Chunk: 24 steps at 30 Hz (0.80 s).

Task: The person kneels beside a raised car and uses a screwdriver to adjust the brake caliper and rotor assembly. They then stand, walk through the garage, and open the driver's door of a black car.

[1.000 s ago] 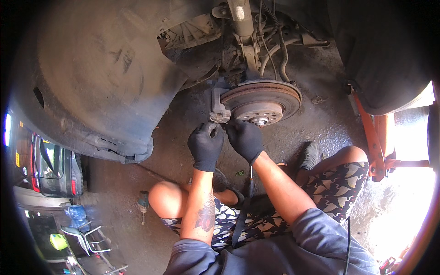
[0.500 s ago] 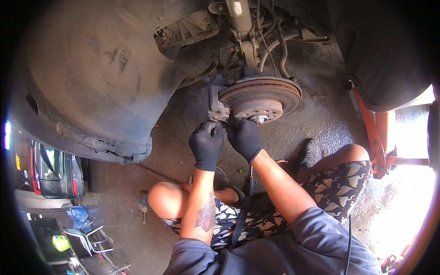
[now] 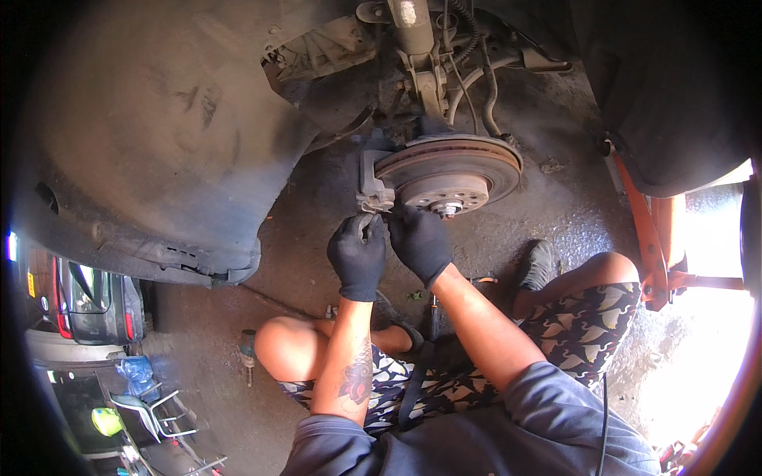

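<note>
Both my hands wear black gloves and meet just below the brake caliper (image 3: 371, 176), which is clamped over the left edge of a rusty brake disc (image 3: 502, 168). My left hand (image 3: 356, 252) is closed in a pinch, thumb and fingertips at the caliper's lower end. A thin metal wire clip (image 3: 368, 208) shows there, touching or very close to these fingertips. My right hand (image 3: 419, 244) is closed beside it, fingers bent in under the caliper and the hub's left side. Its fingertips are hidden behind the glove, so what it grips cannot be seen.
A suspension strut (image 3: 412, 32) rises behind the disc. Dark wheel-arch panelling (image 3: 178, 127) hangs at left. An orange jack (image 3: 641, 218) stands at right. A slim dark-handled tool (image 3: 433, 319) lies between my legs, and a green tool (image 3: 248, 347) by my left knee.
My left hand has come down very slightly and its fingers have shifted a little. The right hand has moved slightly left. Both stay at the caliper's lower end.
</note>
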Available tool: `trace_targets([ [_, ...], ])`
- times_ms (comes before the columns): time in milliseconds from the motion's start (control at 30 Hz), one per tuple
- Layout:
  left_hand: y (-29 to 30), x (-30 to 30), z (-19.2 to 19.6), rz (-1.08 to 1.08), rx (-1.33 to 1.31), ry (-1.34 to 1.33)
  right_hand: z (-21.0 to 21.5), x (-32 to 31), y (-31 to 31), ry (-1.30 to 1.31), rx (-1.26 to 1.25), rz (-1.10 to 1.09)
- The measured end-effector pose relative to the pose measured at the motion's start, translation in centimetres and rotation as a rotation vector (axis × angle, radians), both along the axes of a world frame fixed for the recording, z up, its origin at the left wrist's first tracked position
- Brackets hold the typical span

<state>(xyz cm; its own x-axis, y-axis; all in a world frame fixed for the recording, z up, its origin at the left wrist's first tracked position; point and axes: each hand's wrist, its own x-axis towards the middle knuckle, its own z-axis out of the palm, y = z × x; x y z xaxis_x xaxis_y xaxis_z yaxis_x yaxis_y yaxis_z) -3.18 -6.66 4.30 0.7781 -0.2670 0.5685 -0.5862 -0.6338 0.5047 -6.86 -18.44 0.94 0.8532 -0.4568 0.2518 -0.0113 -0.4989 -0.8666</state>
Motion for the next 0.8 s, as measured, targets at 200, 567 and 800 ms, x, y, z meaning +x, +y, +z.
trace_targets([
  [200, 0.1, -0.1, -0.4, 0.002, -0.024, 0.014, -0.2, -0.1, 0.1, -0.025, 0.027, -0.016],
  [567, 0.5, 0.2, -1.2, 0.011, -0.18, 0.146, -0.6, 0.0, 0.0, -0.173, 0.007, -0.031],
  [800, 1.5, 1.4, -0.3, -0.028, -0.239, 0.321, -0.3, -0.3, 0.5, -0.067, 0.023, 0.027],
])
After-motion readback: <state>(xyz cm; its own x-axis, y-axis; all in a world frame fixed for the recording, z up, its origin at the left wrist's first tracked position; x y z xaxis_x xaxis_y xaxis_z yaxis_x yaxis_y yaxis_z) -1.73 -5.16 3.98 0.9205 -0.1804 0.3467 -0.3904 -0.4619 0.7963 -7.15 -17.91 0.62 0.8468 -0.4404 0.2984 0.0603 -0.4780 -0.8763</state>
